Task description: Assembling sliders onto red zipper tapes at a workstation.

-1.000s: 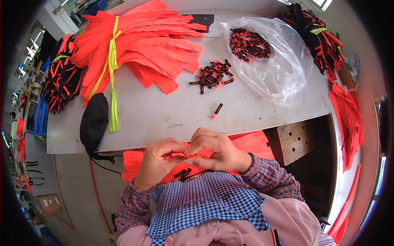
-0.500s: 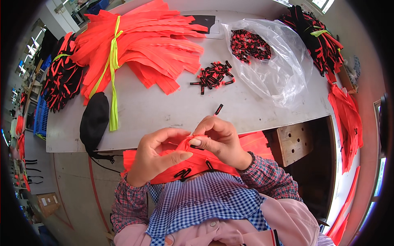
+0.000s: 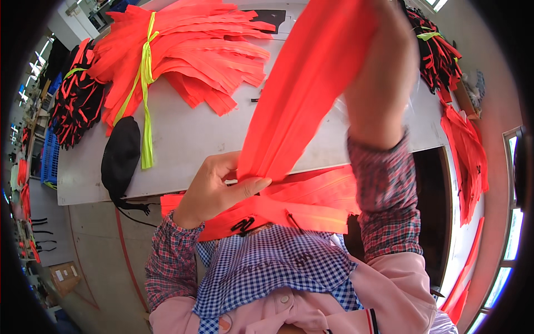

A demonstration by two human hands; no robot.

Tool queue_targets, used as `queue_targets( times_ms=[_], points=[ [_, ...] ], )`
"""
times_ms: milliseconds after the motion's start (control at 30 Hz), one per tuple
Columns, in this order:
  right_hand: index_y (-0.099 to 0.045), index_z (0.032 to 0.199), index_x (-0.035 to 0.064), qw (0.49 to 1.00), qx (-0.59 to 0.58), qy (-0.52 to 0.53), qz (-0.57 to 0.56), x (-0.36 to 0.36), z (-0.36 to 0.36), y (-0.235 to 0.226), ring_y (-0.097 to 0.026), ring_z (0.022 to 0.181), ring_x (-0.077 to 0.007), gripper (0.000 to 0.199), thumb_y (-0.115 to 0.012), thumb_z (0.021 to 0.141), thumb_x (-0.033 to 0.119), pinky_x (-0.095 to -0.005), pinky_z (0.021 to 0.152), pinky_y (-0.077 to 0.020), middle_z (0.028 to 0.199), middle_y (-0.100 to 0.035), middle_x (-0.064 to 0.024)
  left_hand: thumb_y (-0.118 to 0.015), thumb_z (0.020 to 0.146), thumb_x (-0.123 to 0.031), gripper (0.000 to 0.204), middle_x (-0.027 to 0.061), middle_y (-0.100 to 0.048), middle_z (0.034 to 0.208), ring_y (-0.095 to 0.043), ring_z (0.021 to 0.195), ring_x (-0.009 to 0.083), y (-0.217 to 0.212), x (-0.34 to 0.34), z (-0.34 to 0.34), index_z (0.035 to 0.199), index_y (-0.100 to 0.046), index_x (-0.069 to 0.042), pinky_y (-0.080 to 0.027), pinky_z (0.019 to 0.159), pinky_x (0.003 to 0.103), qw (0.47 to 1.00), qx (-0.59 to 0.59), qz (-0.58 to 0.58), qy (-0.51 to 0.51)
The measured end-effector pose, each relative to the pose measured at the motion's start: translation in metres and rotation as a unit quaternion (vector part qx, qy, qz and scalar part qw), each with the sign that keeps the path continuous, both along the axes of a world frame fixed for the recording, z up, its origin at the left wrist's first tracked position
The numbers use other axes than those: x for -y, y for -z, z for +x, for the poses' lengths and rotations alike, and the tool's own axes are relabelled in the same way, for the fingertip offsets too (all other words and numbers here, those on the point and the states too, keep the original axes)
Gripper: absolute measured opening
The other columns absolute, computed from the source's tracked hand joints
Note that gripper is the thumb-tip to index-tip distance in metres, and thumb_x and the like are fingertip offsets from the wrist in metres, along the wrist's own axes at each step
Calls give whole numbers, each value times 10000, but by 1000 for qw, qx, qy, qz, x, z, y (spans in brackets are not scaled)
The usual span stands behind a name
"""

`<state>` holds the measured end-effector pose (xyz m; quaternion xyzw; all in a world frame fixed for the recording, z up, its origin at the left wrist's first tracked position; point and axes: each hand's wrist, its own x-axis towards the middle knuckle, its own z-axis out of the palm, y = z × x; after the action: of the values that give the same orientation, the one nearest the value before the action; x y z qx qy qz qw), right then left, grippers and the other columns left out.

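A wide orange-red zipper strip (image 3: 303,92) stretches up and to the right in front of me. My left hand (image 3: 211,186) pinches its lower end between thumb and fingers, just above my lap. Raised at the upper right, my right hand (image 3: 384,78) is blurred and holds the strip's upper end; its fingertips are smeared. More orange-red zipper strips (image 3: 320,197) lie across my lap on the blue checked apron (image 3: 267,261). On those strips rest black zipper pulls (image 3: 243,225).
A big bundle of orange-red strips (image 3: 194,61), tied yellow-green, covers the table's far left. Black-and-red bundles stand at the left (image 3: 78,103) and far right (image 3: 436,55). A black cloth pouch (image 3: 122,153) hangs over the table's front edge. Strips (image 3: 466,158) hang at the right.
Both hands were together over my lap, working at the strip's end. My right hand has swept up and right, drawing the strip out long; it now hides the plastic bag and most loose pulls.
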<state>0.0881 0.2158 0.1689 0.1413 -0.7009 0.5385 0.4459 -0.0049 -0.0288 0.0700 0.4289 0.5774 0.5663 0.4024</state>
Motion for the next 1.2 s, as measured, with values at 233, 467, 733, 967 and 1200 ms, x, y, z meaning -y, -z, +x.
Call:
queue_targets(
  times_ms=[233, 467, 733, 967, 1200],
  points=[
    [-642, 1142, -5, 975, -28, -26, -220, -199, 133, -35, -656, 1016, -189, 284, -537, 1026, 231, -300, 901, -516, 1096, -687, -86, -715, 908, -112, 272, -24, -677, 973, -597, 879, 50, -25, 15, -48, 1133, -662, 34, -498, 811, 232, 996, -15, -78, 46],
    [-580, 1302, -43, 896, 10, 263, -357, -119, 187, 78, -633, 1110, -171, 375, -527, 1043, 222, -322, 1002, -485, 1232, -659, -104, -737, 884, -229, 253, 27, -640, 754, -538, 712, 63, -4, 45, -53, 878, -680, 18, -453, 642, 272, 952, -95, -255, 140],
    [-624, 1044, 7, 752, 362, 485, -260, -36, 252, 231, -593, 776, -105, 155, -656, 959, 132, -243, 663, -492, 965, -641, -47, -771, 843, -285, 335, 51, -623, 728, -537, 656, 107, 82, 47, -20, 955, -695, 22, -456, 639, 294, 914, -136, -288, 251],
    [-623, 1224, 37, 923, 338, 21, 183, 84, 123, 170, -665, 968, -294, 488, -814, 814, 221, -397, 831, -536, 1096, -680, -150, -773, 805, -242, 365, 98, -613, 747, -553, 644, 148, 43, 37, 6, 1047, -672, 11, -456, 637, 294, 927, -162, -176, 289],
    [-672, 1017, -10, 841, 470, -224, 146, 130, 63, 171, -559, 586, -237, 450, -793, 815, 374, -392, 560, -440, 661, -551, -178, -773, 790, -181, 409, 168, -700, 866, -661, 737, 209, 8, 55, 2, 1093, -604, 36, -508, 715, 309, 889, -185, -321, 268]
  ],
)
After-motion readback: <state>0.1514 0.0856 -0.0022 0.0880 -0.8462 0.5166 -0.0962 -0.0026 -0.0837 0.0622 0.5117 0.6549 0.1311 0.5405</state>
